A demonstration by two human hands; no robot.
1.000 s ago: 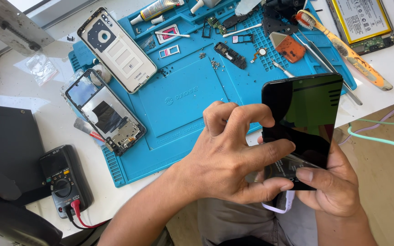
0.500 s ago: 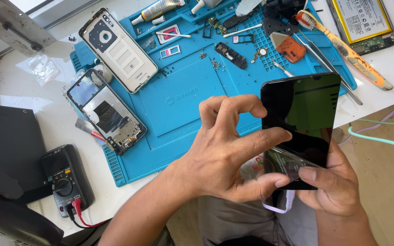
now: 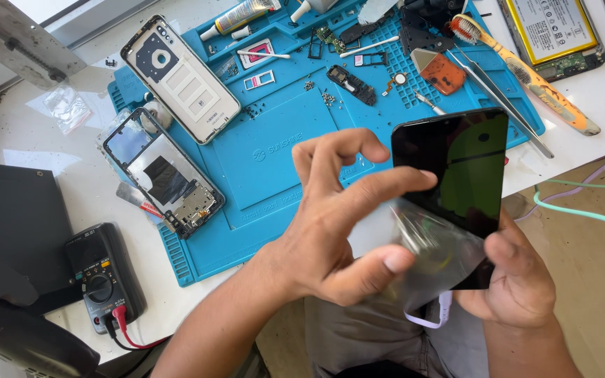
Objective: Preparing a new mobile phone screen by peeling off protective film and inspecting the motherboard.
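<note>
My right hand (image 3: pixel 519 287) grips the lower end of a black phone screen panel (image 3: pixel 456 164), holding it upright over my lap in front of the table edge. A clear protective film (image 3: pixel 425 241) is lifted partly off the panel's lower half. My left hand (image 3: pixel 337 224) pinches that film between thumb and fingers and holds it away from the glass. A small white pull tab (image 3: pixel 432 318) hangs below the film.
A blue repair mat (image 3: pixel 274 150) on the white table carries a white phone back cover (image 3: pixel 180 77), an open phone frame (image 3: pixel 162 175), tweezers (image 3: pixel 502 98), a toothbrush (image 3: pixel 526 73), small parts and screws. A multimeter (image 3: pixel 103 273) sits at lower left, a battery (image 3: pixel 551 28) at top right.
The left hand has pulled the film further off the panel toward the left; more crumpled film shows now. The panel stays in the right hand.
</note>
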